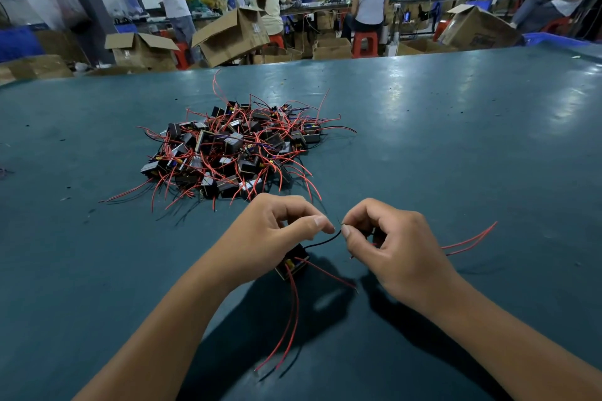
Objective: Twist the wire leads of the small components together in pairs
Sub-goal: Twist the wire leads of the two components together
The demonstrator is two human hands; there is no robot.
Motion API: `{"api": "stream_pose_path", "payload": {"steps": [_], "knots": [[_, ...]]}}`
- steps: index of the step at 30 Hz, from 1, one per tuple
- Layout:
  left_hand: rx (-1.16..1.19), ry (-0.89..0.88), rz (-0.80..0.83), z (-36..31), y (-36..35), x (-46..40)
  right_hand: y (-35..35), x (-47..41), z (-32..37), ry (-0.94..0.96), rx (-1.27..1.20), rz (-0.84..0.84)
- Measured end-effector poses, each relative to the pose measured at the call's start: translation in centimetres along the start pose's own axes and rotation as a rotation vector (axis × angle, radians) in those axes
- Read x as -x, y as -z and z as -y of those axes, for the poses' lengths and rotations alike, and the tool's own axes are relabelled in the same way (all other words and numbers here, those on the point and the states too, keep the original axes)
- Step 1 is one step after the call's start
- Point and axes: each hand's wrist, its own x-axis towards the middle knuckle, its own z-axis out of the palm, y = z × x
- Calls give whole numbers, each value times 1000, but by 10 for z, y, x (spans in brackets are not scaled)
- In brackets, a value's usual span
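Left hand (pixel 270 234): fingers curled, thumb and forefinger pinched together near the black wire (pixel 325 240); actual contact with it not clear. A small component (pixel 293 262) sits just under this hand, above the worktop (pixel 456 140). Right hand (pixel 391 247): fingers curled, thumb and forefinger pinching the black wire's far end. Red leads (pixel 290 319) hang from the component toward the viewer; more red wire (pixel 469 242) trails out right of the right hand. Pile of components (pixel 234 150) lies well beyond both hands.
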Motion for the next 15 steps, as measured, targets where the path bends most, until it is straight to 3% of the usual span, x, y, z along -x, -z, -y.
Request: {"api": "stream_pose_path", "payload": {"steps": [3,7,15], "knots": [[-50,-43,13,1,0,0,0,0,1,-12,-16,4],[-126,-130,-88,5,3,0,1,0,1,-24,-21,5],[-45,-120,-54,9,-6,-4,2,1,2,-9,-26,50]]}}
